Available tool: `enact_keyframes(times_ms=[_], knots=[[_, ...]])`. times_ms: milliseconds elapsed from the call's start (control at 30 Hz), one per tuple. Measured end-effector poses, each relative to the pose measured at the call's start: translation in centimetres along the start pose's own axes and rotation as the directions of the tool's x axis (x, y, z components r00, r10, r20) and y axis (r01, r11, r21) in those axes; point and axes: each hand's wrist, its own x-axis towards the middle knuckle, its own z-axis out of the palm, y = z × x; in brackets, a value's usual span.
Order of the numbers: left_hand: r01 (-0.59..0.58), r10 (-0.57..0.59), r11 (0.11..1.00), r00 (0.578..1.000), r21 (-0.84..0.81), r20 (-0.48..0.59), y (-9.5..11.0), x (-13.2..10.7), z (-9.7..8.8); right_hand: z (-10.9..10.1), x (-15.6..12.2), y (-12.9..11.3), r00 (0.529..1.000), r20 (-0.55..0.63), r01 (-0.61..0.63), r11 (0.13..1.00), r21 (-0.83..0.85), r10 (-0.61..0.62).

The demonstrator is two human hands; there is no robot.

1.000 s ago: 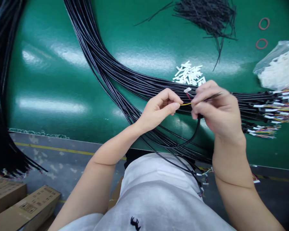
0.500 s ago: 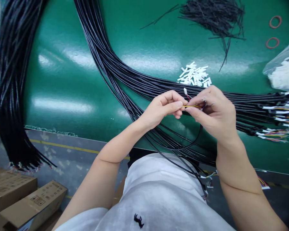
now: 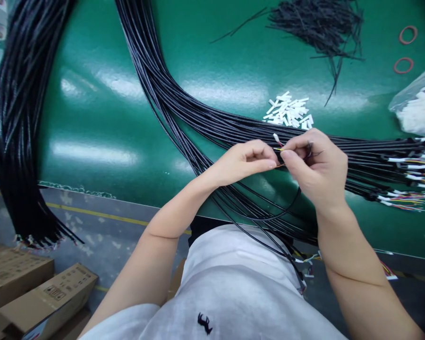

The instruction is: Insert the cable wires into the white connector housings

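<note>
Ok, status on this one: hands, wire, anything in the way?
Left hand and right hand both pinching thin coloured wires at the end of one black cable. Cable bundle lies just beneath on the green mat. Nothing blocking.

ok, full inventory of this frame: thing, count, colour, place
cable bundle: many, black, curving across mat to right edge
second cable bundle: many, black, hanging off mat at left
green mat: one, covers table
white connectors: small pile, mid-mat
short black pieces: pile, top
rubber rings: two, red, top right
plastic bag: one, clear, white parts, right edge
cardboard boxes: two or more, brown, floor at left
held cable: one, black, coloured wire ends between fingers
left hand: pinching wires
right hand: pinching wires
</note>
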Motion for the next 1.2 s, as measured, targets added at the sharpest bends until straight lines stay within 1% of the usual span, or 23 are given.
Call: enact_keyframes(times_ms=[67,100,133,200,300,467,567,733,833,900,1033,1100,1200], knots=[[-0.050,0.044,0.998,0.989,-0.038,-0.140,0.24,0.01,-0.04,0.28,-0.06,-0.31,0.998,0.005,0.060,0.996,-0.066,-0.059],[-0.061,0.047,0.996,0.980,-0.068,-0.194,0.30,0.02,-0.06,0.39,-0.10,-0.46,0.997,0.018,0.079,0.994,-0.077,-0.078],[-0.057,0.036,0.994,0.976,-0.096,-0.216,0.31,0.03,-0.06,0.49,-0.15,-0.59,0.996,0.032,0.090,0.993,-0.080,-0.088],[-0.017,-0.008,0.990,0.983,-0.138,-0.182,0.19,0.02,-0.06,0.63,-0.25,-0.75,0.993,0.051,0.111,0.990,-0.092,-0.106],[0.027,-0.055,0.978,0.990,-0.207,-0.127,-0.05,-0.11,0.00,0.73,-0.38,-0.80,0.991,0.046,0.132,0.984,-0.119,-0.127],[0.105,-0.126,0.942,0.991,-0.318,-0.047,0.17,-0.48,0.29,0.73,-0.45,-0.81,0.983,-0.036,0.170,0.970,-0.175,-0.179],[0.126,-0.146,0.930,0.989,-0.345,-0.032,0.30,-0.55,0.47,0.75,-0.44,-0.84,0.976,-0.062,0.188,0.952,-0.241,-0.209],[0.144,-0.161,0.917,0.987,-0.372,-0.013,0.05,-0.51,0.59,0.76,-0.48,-0.74,0.974,-0.049,0.195,0.931,-0.307,-0.221],[0.152,-0.168,0.916,0.986,-0.372,-0.012,-0.09,-0.52,0.59,0.78,-0.54,-0.75,0.974,-0.048,0.192,0.924,-0.332,-0.220],[0.156,-0.174,0.921,0.985,-0.356,-0.019,-0.14,-0.53,0.61,0.78,-0.57,-0.82,0.981,-0.047,0.164,0.926,-0.340,-0.190],[0.141,-0.162,0.945,0.986,-0.295,-0.048,-0.15,-0.57,0.69,0.69,-0.61,-0.97,0.993,-0.044,0.092,0.945,-0.312,-0.111],[0.119,-0.140,0.957,0.988,-0.263,-0.060,-0.12,-0.59,0.72,0.61,-0.58,-1.02,0.994,-0.045,0.078,0.950,-0.301,-0.096],[0.119,-0.134,0.963,0.990,-0.244,-0.045,-0.06,-0.62,0.72,0.51,-0.49,-1.10,0.995,-0.042,0.073,0.955,-0.286,-0.089]])
